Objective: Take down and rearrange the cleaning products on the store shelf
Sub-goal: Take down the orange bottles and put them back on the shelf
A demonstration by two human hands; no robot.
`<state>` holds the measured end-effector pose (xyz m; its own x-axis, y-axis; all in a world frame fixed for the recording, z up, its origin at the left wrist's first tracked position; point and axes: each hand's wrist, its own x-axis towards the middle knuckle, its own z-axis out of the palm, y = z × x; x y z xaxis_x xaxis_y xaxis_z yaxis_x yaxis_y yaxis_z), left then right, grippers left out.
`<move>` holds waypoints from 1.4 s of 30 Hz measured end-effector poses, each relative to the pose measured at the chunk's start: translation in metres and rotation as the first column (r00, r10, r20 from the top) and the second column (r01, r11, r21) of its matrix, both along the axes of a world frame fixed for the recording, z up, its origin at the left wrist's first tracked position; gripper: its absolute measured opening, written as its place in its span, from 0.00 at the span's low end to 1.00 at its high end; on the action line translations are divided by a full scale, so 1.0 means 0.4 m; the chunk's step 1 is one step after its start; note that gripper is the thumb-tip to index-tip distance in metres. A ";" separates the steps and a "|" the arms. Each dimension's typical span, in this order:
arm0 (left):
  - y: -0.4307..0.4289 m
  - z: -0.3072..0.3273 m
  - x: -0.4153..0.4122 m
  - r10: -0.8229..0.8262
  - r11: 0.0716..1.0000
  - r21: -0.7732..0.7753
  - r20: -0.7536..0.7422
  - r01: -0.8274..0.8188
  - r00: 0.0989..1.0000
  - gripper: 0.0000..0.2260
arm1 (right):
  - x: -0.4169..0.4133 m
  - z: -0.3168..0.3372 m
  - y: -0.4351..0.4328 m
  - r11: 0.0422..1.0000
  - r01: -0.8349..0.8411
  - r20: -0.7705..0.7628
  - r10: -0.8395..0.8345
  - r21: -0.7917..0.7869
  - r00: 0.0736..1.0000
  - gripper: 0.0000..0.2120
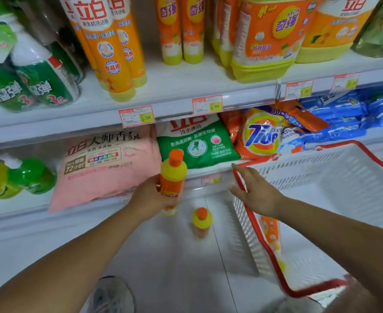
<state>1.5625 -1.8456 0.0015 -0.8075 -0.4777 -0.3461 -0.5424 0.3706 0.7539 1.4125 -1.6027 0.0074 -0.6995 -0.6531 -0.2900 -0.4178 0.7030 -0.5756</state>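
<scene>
- Left hand (150, 199) is wrapped round the lower body of an orange dish-soap bottle (173, 175), with the thumb on the near side and the fingers curled behind.
- The held bottle is upright with its long axis vertical and its orange cap on top. It sits low, in front of the bottom shelf edge, and its yellow base shows just below the hand. I can't tell whether the base touches the floor (163, 256).
- A second matching bottle (201, 222) stands upright on the floor, just right of the held one and closer to the person. It is between the left hand and the basket (298, 170).
- A third bottle (270, 232) lies on its side in the basket, against the near wall, with its long axis running roughly toward the person.
- Right hand (256, 192) is empty, fingers spread and relaxed, palm down. It hovers over the basket's red rim at the left corner, and contact with the rim is unclear.
- Key relation: the floor bottle is a bit nearer the left hand, but that hand is full. The right hand is free and sits almost directly above the basket bottle.
- Same-brand 400 g bottles (179, 30) stand on the upper shelf (174, 86), straight up and away from the held bottle, with open board beside them.
- Judgement: the likely next step is to set this bottle beside the floor one, which needs a short vertical move with the axis kept plumb.
- Left forearm reaches in from lower left, the right one from lower right.
</scene>
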 end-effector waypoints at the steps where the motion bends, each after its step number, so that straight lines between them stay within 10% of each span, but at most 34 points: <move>1: 0.005 -0.037 0.010 0.024 1.000 0.014 0.005 -0.024 1.000 0.23 | 0.004 -0.029 0.016 0.999 0.037 0.007 -0.037 0.031 0.999 0.32; 25: 0.057 -0.432 0.108 0.153 0.968 0.180 0.123 -0.173 0.981 0.33 | 0.122 -0.175 0.061 0.951 0.299 -0.057 -0.304 -0.084 0.951 0.26; 30: 0.043 -0.280 0.116 -0.183 0.983 0.072 0.255 0.170 0.950 0.37 | 0.126 -0.162 0.060 0.961 0.273 -0.015 -0.274 -0.050 0.962 0.27; 36: -0.050 0.006 0.093 -0.417 0.750 -0.288 0.494 0.595 0.763 0.36 | 0.093 -0.070 0.053 0.973 0.229 -0.088 -0.231 -0.037 0.969 0.24; 42: -0.041 0.277 -0.009 -0.420 0.722 -0.624 -0.049 0.301 0.906 0.20 | 0.035 0.173 -0.064 0.906 0.125 -0.251 -0.241 -0.403 0.937 0.17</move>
